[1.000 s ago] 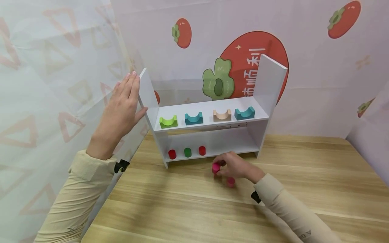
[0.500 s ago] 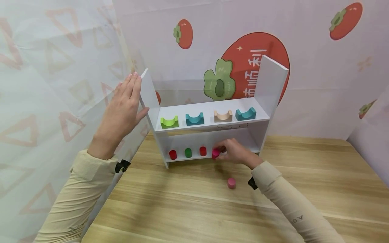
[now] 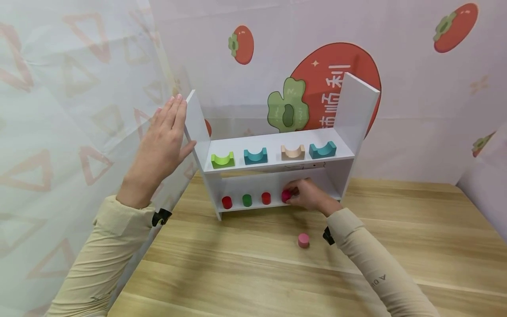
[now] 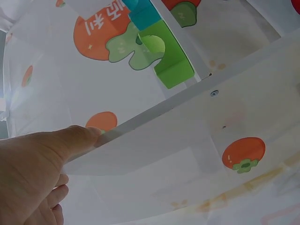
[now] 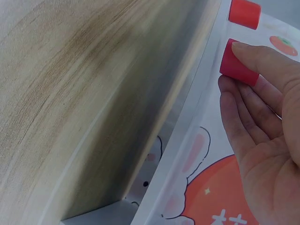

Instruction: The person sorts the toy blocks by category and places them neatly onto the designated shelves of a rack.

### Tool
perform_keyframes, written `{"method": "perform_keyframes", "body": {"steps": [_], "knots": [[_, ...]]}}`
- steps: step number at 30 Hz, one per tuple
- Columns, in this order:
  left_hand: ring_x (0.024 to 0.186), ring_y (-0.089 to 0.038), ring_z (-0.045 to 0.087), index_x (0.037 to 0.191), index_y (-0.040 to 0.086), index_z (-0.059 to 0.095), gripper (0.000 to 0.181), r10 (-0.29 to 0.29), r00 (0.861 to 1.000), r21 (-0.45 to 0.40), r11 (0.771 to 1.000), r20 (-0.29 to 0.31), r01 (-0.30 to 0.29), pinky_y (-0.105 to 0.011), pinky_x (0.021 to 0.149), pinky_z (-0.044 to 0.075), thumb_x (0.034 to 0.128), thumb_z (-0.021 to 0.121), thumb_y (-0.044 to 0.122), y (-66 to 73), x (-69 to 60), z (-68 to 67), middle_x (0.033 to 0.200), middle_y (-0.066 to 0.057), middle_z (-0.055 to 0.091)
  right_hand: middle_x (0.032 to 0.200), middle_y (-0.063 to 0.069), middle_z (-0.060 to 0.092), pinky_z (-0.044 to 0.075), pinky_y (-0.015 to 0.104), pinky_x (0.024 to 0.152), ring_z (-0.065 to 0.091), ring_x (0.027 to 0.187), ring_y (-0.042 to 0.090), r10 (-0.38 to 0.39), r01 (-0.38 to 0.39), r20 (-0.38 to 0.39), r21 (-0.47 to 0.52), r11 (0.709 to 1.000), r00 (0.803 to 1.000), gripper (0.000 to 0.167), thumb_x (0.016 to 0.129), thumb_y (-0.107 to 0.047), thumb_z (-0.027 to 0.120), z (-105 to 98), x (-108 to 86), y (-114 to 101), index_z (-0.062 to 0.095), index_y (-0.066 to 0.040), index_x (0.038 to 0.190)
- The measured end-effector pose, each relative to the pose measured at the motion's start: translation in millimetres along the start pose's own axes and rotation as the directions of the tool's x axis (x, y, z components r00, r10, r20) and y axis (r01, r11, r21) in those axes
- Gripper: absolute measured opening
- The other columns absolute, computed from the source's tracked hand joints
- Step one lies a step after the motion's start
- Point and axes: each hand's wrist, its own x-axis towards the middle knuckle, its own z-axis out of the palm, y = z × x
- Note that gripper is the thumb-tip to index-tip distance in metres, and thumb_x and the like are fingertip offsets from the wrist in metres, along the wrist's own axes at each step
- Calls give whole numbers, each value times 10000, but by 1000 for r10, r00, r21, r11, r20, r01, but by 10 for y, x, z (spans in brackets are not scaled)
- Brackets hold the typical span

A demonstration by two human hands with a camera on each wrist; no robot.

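My left hand rests against the left side panel of a white two-tier shelf, its fingers straight; in the left wrist view the thumb lies along the panel's edge. At the lower tier, my right hand pinches a pink-red cylinder block between thumb and fingers. Left of it on that tier stand a red cylinder, a green cylinder and another red cylinder. One more pink cylinder stands on the table in front of the shelf.
Along the upper tier sit notched blocks: lime green, teal, beige and a second teal one. The right side panel rises above that tier. A printed cloth hangs behind the wooden table.
My right hand has carried the pink-red cylinder from above the table up to the lower tier, then slightly right along it. The left hand keeps its place on the panel.
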Motion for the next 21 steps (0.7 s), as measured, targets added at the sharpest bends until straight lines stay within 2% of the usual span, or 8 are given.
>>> {"method": "perform_keyframes", "body": {"steps": [13, 17, 21], "knots": [[1622, -429, 231, 1639, -87, 207, 948, -3, 1000, -2, 1000, 4, 3, -605, 1302, 246, 930, 802, 120, 6, 3, -1, 1726, -275, 246, 1191, 153, 776, 626, 442, 967, 748, 1064, 279, 13, -13, -8, -13, 1000, 1000, 367, 884, -63, 833, -26, -8, -10, 755, 5, 1236], [1621, -429, 231, 1637, -89, 211, 946, -2, 1000, -2, 1000, 1, 2, -603, 1302, 247, 929, 803, 119, 1, 8, 6, 1728, -273, 241, 1230, 169, 768, 615, 472, 994, 749, 1111, 316, 4, -4, -24, -6, 1000, 1000, 379, 879, -42, 818, -105, -59, -33, 750, 18, 1247], [1617, -432, 240, 1632, -95, 221, 942, 3, 1000, 0, 1000, -7, -3, -605, 1300, 251, 925, 807, 116, -2, 4, 8, 1721, -281, 253, 1216, 142, 779, 619, 470, 985, 750, 1105, 297, -21, 20, -23, -50, 999, 1000, 365, 881, -70, 826, -165, -146, -31, 763, -8, 1235]]}}
